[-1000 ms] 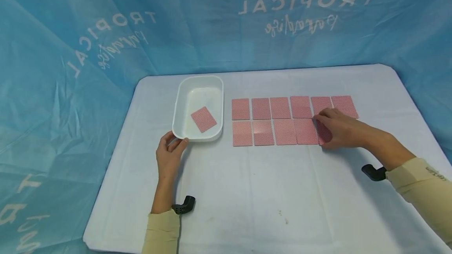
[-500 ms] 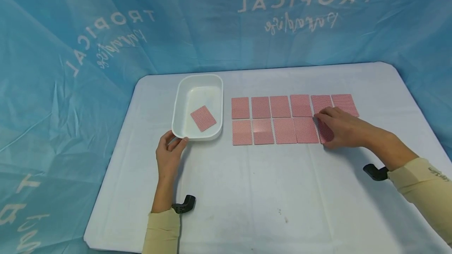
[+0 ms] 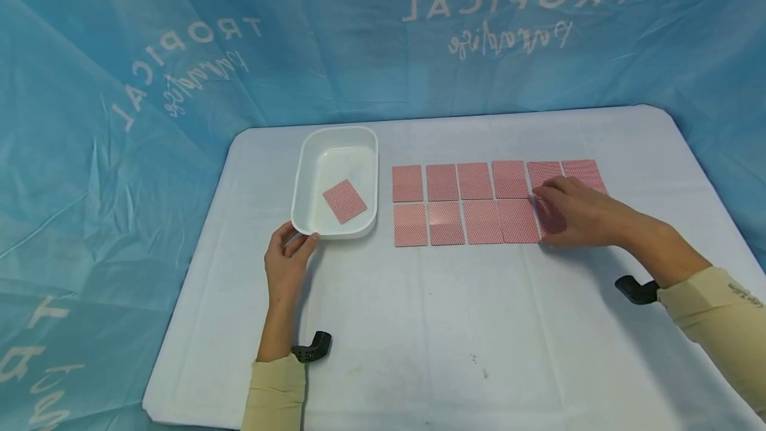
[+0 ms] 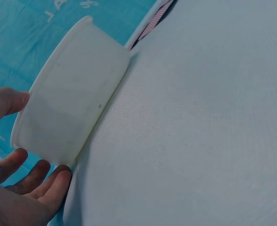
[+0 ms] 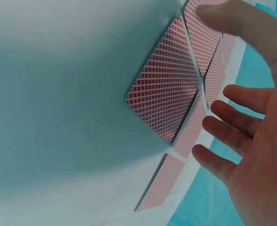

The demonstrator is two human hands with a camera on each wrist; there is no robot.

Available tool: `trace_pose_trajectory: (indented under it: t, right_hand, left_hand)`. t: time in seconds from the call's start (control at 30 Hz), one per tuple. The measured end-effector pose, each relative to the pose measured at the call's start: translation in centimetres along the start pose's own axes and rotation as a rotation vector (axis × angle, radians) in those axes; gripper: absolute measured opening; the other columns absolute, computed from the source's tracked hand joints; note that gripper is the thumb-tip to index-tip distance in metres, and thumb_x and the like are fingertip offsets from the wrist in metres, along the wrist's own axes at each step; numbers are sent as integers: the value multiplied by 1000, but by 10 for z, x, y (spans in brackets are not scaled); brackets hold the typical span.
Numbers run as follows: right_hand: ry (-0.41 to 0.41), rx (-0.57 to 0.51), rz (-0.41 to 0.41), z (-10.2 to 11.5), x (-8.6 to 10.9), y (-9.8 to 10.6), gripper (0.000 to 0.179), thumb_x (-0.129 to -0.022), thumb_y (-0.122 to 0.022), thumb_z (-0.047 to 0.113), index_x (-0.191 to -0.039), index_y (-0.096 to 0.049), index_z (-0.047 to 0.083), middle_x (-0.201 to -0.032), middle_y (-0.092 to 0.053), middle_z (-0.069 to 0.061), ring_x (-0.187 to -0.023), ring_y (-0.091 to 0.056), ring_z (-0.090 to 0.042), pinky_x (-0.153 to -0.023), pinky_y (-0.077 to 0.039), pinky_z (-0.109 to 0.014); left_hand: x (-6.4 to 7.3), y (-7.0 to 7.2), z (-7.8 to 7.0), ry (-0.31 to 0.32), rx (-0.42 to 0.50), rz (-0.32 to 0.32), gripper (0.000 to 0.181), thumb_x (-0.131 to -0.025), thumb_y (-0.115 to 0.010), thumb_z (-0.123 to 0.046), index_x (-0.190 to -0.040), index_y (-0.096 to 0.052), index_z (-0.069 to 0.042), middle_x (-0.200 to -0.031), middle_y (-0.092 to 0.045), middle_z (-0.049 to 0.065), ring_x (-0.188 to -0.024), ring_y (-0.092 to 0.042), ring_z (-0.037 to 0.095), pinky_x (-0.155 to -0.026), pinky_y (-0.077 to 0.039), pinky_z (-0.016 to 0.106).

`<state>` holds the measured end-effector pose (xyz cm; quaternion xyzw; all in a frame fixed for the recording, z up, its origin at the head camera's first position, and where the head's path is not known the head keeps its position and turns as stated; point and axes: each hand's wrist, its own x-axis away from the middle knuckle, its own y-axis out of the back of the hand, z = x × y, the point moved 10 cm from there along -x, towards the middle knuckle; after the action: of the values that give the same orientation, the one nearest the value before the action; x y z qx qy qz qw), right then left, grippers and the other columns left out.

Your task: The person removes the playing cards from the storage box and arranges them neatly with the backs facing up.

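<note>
Playing cards with red patterned backs lie face down in two rows right of the table's middle. My right hand [image 3: 586, 215] is over the right end of the rows, partly covering the last near-row card [image 3: 547, 218]. In the right wrist view that card [image 5: 164, 89] lies flat; the thumb is over the card beside it [image 5: 204, 42], and the fingers are spread with nothing held. At the left, my left hand [image 3: 287, 261] holds the near left corner of a white plastic tub [image 3: 335, 233], thumb at its rim. One card [image 3: 345, 201] lies askew inside.
A white cloth covers the table [image 3: 419, 338]. Blue printed sheeting [image 3: 359, 38] hangs behind it and along the left. Each wrist wears a black camera mount, one at the left wrist [image 3: 314, 347] and one at the right [image 3: 636, 290].
My right hand has shifted slightly, its thumb moving left and a little away from me along the near-row card's bottom edge. The left hand, tub and other cards look unmoved.
</note>
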<state>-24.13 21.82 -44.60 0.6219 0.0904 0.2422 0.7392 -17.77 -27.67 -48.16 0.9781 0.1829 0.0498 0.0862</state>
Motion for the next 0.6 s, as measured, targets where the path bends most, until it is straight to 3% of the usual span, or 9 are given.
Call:
trace_pose_trajectory:
  t: [0.23, 0.37, 0.6]
  right_hand:
    - [-4, -27, -12, -1, -9, 13, 82, -76, -76, 48, -138, -45, 4, -138, -41, -16, -129, -35, -38, -99, -37, -63]
    - [30, -6, -37, 5, -16, 20, 78, -79, -75, 45, -138, -46, 3, -141, -41, -14, -132, -33, -38, -103, -33, -62]
    - [117, -36, -95, 24, -30, 35, 75, -80, -75, 38, -138, -45, 3, -138, -42, -14, -127, -37, -34, -99, -38, -58]
  left_hand:
    - [10, -3, -24, 9, -5, 15, 59, -88, -72, -16, -138, -44, 0, -134, -50, 16, -115, -57, 28, -89, -52, 26]
    - [12, -4, -26, 2, 2, 19, 59, -88, -71, -16, -138, -44, 1, -134, -49, 17, -116, -56, 30, -88, -52, 26]
    - [12, -4, -26, -2, -6, 18, 58, -88, -71, -16, -138, -44, 0, -134, -50, 16, -116, -56, 29, -89, -52, 26]
